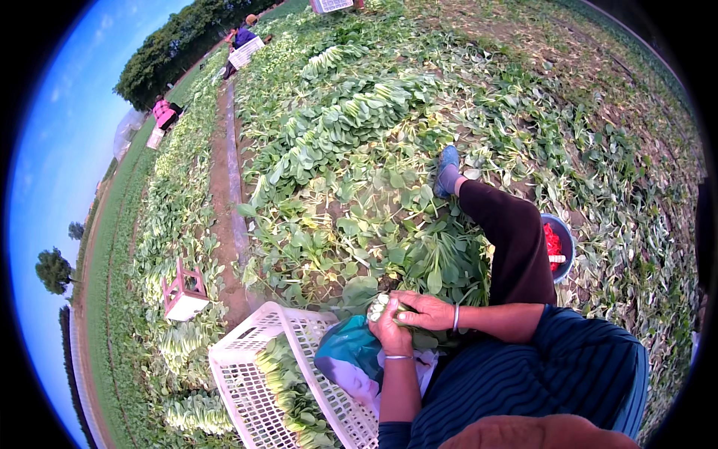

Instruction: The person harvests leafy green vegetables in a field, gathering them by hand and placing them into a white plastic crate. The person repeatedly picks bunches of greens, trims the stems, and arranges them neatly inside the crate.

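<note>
Both my hands are closed around a small bunch of leafy greens, likely bok choy, whose pale cut stem ends face left. My left hand wraps it from below, and my right hand grips its other side. Each wrist wears a bangle. Just left of my hands stands a white plastic crate, with bunched greens packed in rows inside. A teal printed plastic bag lies between the crate and my left forearm. Beyond my hands, a heap of loose cut greens lies on the ground.
Beside my leg is a bucket with red ties. A small stool stands left, past a dirt furrow. Rows of laid greens cross the field. Other people work farther off near crates.
</note>
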A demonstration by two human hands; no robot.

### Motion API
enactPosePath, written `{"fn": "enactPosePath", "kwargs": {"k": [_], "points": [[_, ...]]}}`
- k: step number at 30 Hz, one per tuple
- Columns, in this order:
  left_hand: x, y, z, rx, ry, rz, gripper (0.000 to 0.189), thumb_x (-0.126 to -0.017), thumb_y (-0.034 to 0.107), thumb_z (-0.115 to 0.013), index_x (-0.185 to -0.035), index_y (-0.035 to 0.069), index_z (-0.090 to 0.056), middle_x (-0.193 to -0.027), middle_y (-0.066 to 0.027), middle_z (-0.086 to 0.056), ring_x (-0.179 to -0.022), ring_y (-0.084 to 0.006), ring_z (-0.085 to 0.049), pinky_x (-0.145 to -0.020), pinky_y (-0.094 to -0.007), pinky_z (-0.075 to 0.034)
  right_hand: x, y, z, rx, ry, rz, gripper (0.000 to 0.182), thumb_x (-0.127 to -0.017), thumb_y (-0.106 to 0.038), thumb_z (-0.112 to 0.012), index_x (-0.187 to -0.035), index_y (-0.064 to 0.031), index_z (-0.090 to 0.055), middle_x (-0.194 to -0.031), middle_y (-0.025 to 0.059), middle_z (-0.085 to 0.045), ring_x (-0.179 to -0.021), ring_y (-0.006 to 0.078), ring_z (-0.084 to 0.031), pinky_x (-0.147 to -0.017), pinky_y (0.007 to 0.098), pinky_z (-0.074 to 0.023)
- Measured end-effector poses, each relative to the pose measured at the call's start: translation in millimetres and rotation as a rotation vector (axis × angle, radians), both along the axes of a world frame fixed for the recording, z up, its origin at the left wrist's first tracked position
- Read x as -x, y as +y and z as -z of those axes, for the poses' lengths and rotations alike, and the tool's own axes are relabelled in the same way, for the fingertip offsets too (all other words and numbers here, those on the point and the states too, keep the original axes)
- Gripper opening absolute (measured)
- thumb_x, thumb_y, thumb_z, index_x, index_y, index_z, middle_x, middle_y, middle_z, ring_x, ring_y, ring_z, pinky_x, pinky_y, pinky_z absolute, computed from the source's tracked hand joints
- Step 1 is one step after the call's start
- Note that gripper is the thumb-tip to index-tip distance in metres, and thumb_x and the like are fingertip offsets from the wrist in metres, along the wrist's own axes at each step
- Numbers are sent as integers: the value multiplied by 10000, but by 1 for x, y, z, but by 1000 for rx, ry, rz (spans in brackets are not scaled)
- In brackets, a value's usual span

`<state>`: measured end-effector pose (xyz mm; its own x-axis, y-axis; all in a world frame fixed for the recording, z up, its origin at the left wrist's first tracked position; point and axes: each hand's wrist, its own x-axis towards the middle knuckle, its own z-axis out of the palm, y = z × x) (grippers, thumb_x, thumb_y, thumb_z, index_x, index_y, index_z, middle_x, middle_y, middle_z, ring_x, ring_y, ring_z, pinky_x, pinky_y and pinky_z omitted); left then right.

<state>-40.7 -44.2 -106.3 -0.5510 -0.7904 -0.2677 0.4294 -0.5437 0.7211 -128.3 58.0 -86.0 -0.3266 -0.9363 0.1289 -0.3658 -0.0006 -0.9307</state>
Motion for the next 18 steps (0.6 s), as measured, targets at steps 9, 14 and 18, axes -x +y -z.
{"fn": "enactPosePath", "kwargs": {"k": [9,14,18], "points": [[0,3,-1,49,-60,44,203,-778,-62,-684,-957,9,-620,-874,-102,-664,-752,-215,-654,-731,-346,-563,42,48,146,-1001,-21,906,628,-764,-292,-688,-1284,-22,-462,-1279,211,-517,-1212,386,-492,-1056,445,-398],[5,7,-4,61,-90,77,211,-775,-66,-677,-961,13,-616,-873,-96,-660,-767,-215,-654,-744,-352,-562,63,62,190,-1050,-299,1163,622,-727,-179,-700,-1276,-33,-446,-1267,221,-545,-1195,387,-539,-1021,434,-447],[3,6,-7,74,-83,79,219,-768,-65,-678,-961,16,-612,-875,-88,-659,-771,-213,-654,-753,-352,-557,65,74,199,-1027,-291,965,502,-657,-237,-777,-1077,13,-660,-1080,232,-675,-1001,369,-663,-880,413,-524]]}}
